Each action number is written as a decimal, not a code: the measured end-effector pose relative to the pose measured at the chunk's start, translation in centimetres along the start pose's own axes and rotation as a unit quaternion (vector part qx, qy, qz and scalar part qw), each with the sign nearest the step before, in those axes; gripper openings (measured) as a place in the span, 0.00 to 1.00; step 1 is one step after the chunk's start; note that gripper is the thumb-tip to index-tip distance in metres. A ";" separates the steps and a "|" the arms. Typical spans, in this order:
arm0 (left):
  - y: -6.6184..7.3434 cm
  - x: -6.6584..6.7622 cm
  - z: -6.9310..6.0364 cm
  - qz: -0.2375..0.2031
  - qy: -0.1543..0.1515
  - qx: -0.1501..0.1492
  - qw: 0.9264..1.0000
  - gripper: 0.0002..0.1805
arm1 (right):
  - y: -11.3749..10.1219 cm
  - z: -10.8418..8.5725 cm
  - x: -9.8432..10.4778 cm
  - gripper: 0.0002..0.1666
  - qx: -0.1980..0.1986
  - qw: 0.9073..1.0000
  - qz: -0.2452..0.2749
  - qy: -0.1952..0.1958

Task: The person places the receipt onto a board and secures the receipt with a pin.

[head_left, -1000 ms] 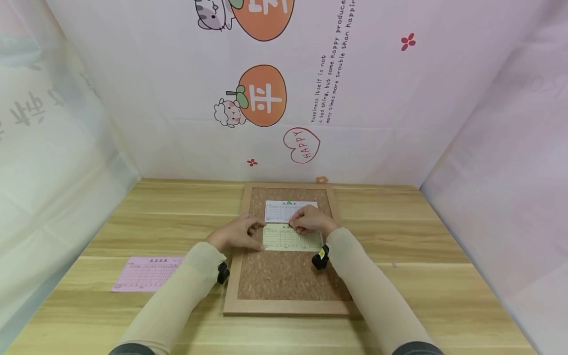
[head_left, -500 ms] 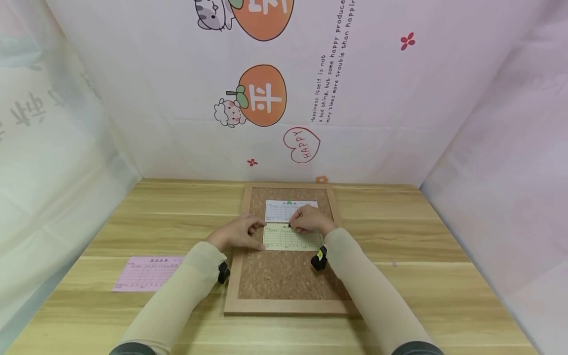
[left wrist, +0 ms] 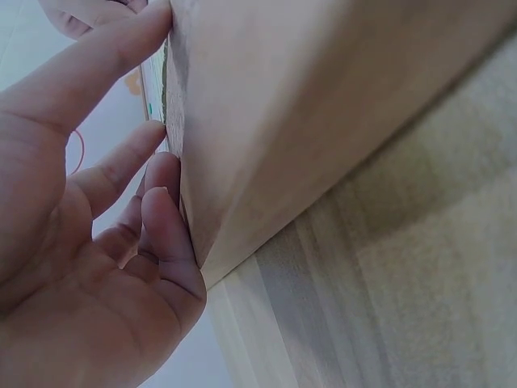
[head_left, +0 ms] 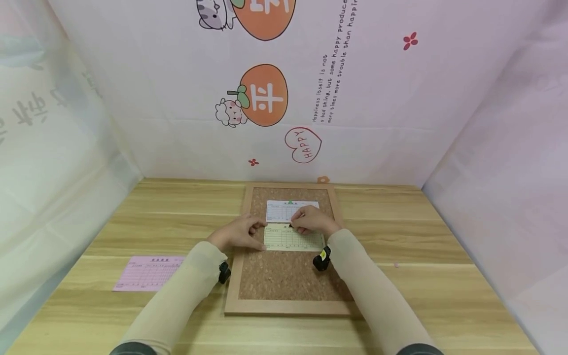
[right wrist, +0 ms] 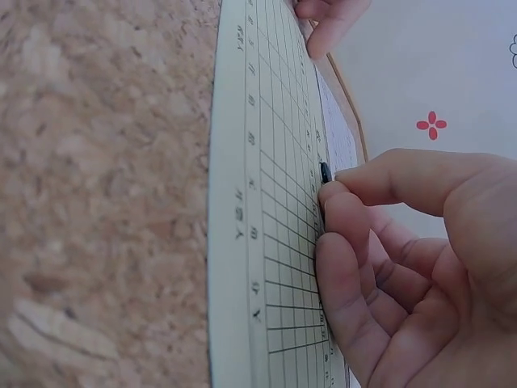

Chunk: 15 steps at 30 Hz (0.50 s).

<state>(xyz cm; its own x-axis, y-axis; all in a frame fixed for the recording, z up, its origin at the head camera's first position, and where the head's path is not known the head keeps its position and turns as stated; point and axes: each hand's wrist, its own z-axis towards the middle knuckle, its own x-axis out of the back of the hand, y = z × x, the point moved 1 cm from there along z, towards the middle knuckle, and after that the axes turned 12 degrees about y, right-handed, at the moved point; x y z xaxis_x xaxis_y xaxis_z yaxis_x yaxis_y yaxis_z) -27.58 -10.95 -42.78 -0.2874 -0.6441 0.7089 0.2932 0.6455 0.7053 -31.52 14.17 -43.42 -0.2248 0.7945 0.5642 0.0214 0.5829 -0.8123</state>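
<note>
A pale yellow printed form (head_left: 293,239) lies on the framed corkboard (head_left: 284,276), just below a white printed form (head_left: 278,211) with a green pushpin (head_left: 290,202) at its top. With thumb and index fingertip, my left hand (head_left: 237,232) presses the yellow form's left corners; its other fingers are bent against the board's frame. My right hand (head_left: 311,220) pinches a small black pushpin (right wrist: 325,172) between thumb and forefinger at the top edge of the yellow form. The fingers mostly hide the pin, so its point cannot be seen.
A pink printed form (head_left: 144,273) lies on the wooden table (head_left: 186,202), left of the board and partly behind the left forearm. A tiny pinkish bit (head_left: 396,265) sits to the right. Printed white cloth (head_left: 377,98) stands behind and at both sides.
</note>
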 end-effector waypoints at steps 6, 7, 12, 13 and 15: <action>0.1 0.1 0.0 0.002 -0.001 0.001 1.000 0.39 | 0.0 0.3 0.0 0.11 0.002 1.000 -0.013 -0.003; 0.1 0.1 0.0 0.002 -0.001 0.002 1.000 0.39 | -0.1 0.2 0.0 0.11 0.004 1.000 -0.015 -0.003; 0.0 0.1 0.0 0.006 0.000 0.000 1.000 0.39 | -0.3 0.0 0.1 0.12 0.011 1.000 -0.017 -0.002; -0.1 0.1 0.1 0.006 0.000 0.000 1.000 0.39 | -0.3 -0.1 0.1 0.12 0.012 1.000 -0.016 -0.004; -0.1 0.1 0.1 0.004 -0.001 -0.002 1.000 0.39 | -0.3 -0.3 0.2 0.12 0.018 1.000 -0.014 -0.009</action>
<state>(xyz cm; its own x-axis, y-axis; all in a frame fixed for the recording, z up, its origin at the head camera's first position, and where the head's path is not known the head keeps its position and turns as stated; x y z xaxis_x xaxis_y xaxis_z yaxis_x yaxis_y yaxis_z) -27.75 -11.02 -42.81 -0.2870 -0.6374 0.7151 0.2986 0.6498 0.6990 -31.31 14.18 -43.02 -0.2425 0.7747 0.5840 -0.0202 0.5978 -0.8014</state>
